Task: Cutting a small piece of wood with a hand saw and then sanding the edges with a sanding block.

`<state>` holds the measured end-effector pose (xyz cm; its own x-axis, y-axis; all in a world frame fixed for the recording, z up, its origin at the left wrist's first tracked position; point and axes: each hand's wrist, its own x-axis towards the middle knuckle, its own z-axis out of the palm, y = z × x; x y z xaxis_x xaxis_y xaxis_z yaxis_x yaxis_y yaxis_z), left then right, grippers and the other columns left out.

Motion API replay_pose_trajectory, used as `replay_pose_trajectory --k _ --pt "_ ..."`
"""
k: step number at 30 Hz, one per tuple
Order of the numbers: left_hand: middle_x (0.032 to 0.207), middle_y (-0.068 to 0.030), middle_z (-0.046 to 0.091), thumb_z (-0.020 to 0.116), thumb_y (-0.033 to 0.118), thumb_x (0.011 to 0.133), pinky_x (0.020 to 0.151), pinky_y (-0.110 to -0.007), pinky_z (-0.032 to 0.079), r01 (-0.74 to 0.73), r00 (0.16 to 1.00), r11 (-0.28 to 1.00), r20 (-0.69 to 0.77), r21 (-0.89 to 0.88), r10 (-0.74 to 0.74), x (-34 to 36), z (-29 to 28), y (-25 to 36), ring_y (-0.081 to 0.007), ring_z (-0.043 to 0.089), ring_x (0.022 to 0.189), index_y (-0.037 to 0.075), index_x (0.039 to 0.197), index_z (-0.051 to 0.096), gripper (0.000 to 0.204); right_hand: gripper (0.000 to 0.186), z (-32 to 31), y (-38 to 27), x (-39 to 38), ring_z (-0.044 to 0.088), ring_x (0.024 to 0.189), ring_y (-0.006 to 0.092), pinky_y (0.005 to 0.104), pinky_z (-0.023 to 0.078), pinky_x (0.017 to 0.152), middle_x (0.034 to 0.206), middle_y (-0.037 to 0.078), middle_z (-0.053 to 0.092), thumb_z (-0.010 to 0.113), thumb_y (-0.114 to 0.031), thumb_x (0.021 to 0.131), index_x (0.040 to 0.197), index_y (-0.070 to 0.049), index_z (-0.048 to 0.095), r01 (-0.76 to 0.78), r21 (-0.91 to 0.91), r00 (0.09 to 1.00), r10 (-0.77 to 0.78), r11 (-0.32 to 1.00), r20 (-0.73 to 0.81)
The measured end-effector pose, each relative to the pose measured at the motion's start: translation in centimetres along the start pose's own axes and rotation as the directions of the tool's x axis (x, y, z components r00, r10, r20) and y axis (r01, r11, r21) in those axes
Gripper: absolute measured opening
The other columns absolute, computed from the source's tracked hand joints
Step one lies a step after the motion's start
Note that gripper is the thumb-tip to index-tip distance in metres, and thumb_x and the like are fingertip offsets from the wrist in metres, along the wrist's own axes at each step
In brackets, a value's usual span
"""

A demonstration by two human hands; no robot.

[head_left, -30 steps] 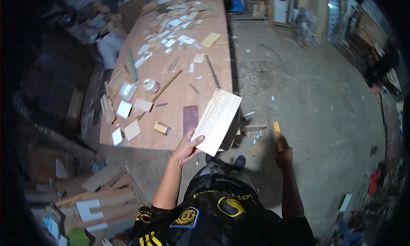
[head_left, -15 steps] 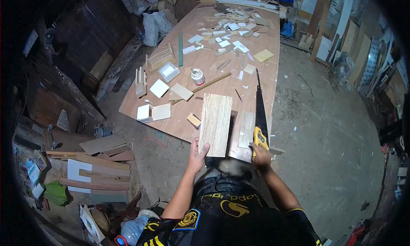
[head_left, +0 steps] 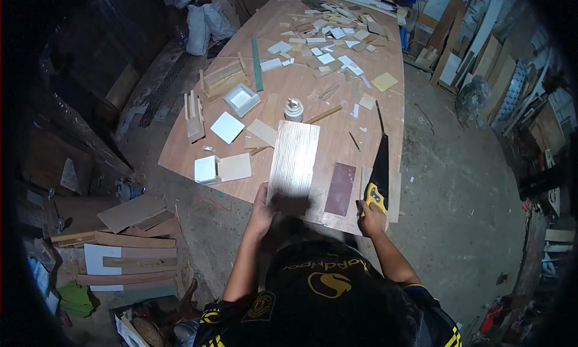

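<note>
My left hand (head_left: 261, 211) grips a light wooden board (head_left: 294, 154) with streaky grain by its lower left side, over the near end of the table; a shadow crosses its lower part. My right hand (head_left: 370, 217) is closed on the yellow handle of a hand saw (head_left: 378, 166), its dark blade pointing away along the table's right side. Between board and saw lie a maroon rectangle (head_left: 340, 189) and, under the saw, pale wooden strips. A white jar (head_left: 293, 112) stands just beyond the board.
The worktable (head_left: 171, 157) carries scattered wood offcuts (head_left: 334, 31), small box pieces (head_left: 241, 99) and a green strip (head_left: 256, 64). Planks lean on the right wall (head_left: 451, 34). Stacked boards (head_left: 129, 256) lie on the floor at left; white sacks (head_left: 205, 28) stand beyond the table.
The saw swung in from the table's right side and has moved slightly right. The board turned upright to my view and shifted left and away. The view moved to show more table.
</note>
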<state>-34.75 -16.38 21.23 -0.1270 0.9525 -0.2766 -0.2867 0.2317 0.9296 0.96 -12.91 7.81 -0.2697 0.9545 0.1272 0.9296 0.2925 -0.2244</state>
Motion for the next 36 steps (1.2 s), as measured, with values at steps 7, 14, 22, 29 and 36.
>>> replay_pose_trajectory --k 7,14,22,29,36 --pt "0.109 -0.0026 0.051 0.055 0.003 0.089 0.082 -0.031 0.047 0.025 0.959 0.975 0.282 -0.222 0.04 1.7 -7.0 -1.4 -0.016 0.053 0.096 0.01 0.14 0.033 0.057 0.038 2.5 -4.5 1.6 0.054 0.103 0.0381 0.0436 0.046 0.087 0.111 0.018 0.061 0.061 -0.021 0.081 0.118 -0.017 0.063 -0.265 -0.08 0.93 0.277 0.961 0.243" --pt "0.11 -0.005 0.053 0.066 0.024 0.09 0.09 -0.035 0.048 0.207 0.951 0.922 0.289 -0.327 -0.111 -0.1 -8.1 -1.3 -0.0188 0.055 0.099 0.007 0.143 0.03 0.067 0.042 -0.1 -9.0 5.2 0.052 0.108 0.0383 0.0452 0.045 0.092 0.115 0.017 0.058 0.067 -0.026 0.078 0.119 -0.015 0.063 -0.227 0.065 0.96 0.213 0.972 0.18" --pt "0.137 -0.012 0.047 0.041 0.032 0.102 0.106 -0.036 0.036 -0.066 0.989 0.951 -0.147 -0.302 0.022 -0.5 -7.4 -1.0 -0.0232 0.048 0.123 0.003 0.145 0.031 0.052 0.045 2.1 -12.8 10.0 0.056 0.105 0.0364 0.0445 0.048 0.09 0.116 0.015 0.056 0.066 -0.025 0.08 0.124 -0.016 0.058 0.013 0.331 0.908 -0.15 0.943 0.39" --pt "0.129 -0.0141 0.055 0.035 0.047 0.101 0.102 -0.039 0.04 -0.055 0.866 0.949 -0.488 -0.311 -0.11 -5.3 -6.2 -1.5 -0.0256 0.052 0.118 -0.002 0.132 0.048 0.059 0.076 8.8 -16.6 14.8 0.053 0.107 0.0379 0.0496 0.051 0.081 0.122 0.015 0.051 0.074 -0.043 0.073 0.14 -0.026 0.042 0.245 0.129 0.891 -0.276 0.961 0.361" --pt "0.128 -0.0164 0.055 0.04 0.048 0.1 0.099 -0.04 0.044 -0.13 0.829 0.887 -0.539 -0.443 -0.148 -9.5 -1.8 0.2 -0.027 0.055 0.115 -0.004 0.132 0.046 0.061 0.062 9.8 -18.4 15.6 0.057 0.09 0.0289 0.0426 0.052 0.07 0.11 0.01 0.053 0.056 -0.024 0.087 0.145 -0.029 0.035 0.456 0.077 0.834 -0.456 0.887 0.311"
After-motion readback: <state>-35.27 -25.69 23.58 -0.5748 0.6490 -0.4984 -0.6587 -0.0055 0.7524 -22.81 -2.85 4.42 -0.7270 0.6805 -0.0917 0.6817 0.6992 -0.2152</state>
